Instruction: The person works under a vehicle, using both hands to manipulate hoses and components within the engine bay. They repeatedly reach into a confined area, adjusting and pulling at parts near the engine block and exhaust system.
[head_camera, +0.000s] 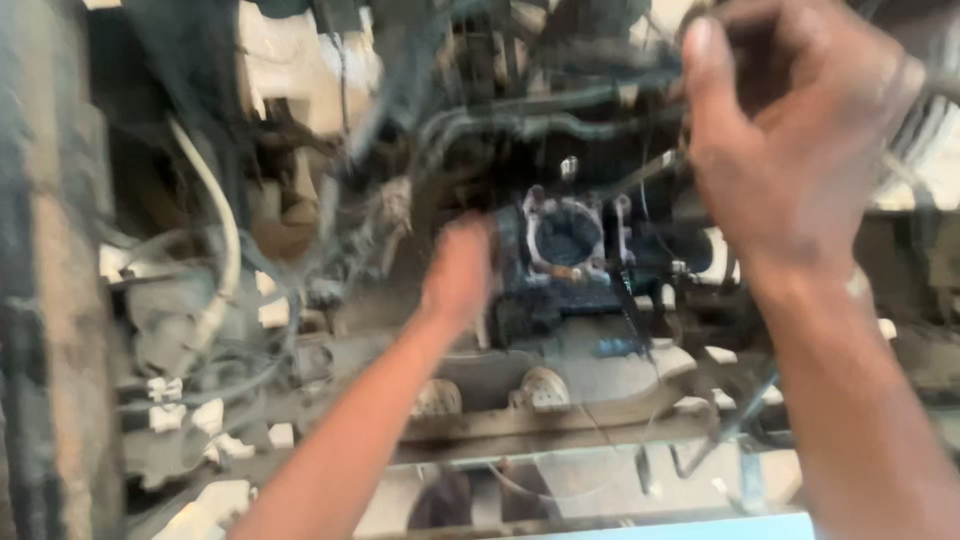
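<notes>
Our left hand (458, 270) is closed against the left flank of the dark metal housing (560, 262), which we judge heavy, rigid and greasy, best held by its flanks, while our right hand (790, 130) hovers up and right, fingers curled, grip unclear.

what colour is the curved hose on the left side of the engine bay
White, slightly grimy; the curved hose shows best in the head view.

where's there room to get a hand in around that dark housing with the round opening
Free: the pale flat patch just below the dark housing, above the two round caps. Crowded: hoses above it, white tube and wiring to the left. The left hand presses its left side; the right hand fills the upper right.
</notes>
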